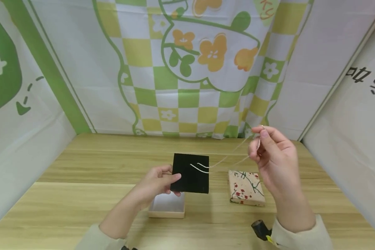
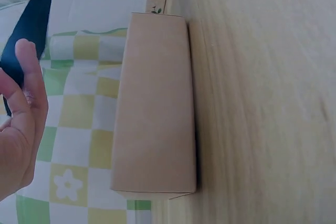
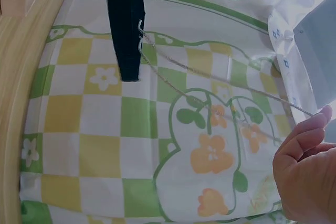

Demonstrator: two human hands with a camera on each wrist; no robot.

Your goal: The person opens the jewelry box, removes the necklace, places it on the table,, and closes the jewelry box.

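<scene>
My left hand [image 1: 157, 180] pinches a square black pad [image 1: 190, 180] by its left edge, thumb on the front, above the table. A thin pale chain [image 1: 201, 169] crosses the pad's face, and its two strands run up to the right. Raised at the right, my right hand [image 1: 278, 156] pinches the chain's far end between thumb and fingertips. In the right wrist view both strands [image 3: 184, 69] stretch from the dark pad [image 3: 126, 30] to the fingers. Beneath the left hand stands a shallow box base [image 1: 167, 208] with a whitish inside, partly hidden by the hand and pad.
A box lid [image 1: 246, 187] with red blossoms and dark branches lies on the wooden table [image 1: 90, 194], right of the pad. A dark cylindrical device [image 1: 260, 229] sits by the right sleeve. A checkered curtain [image 1: 187, 97] hangs behind the table, with white fabric walls at both sides.
</scene>
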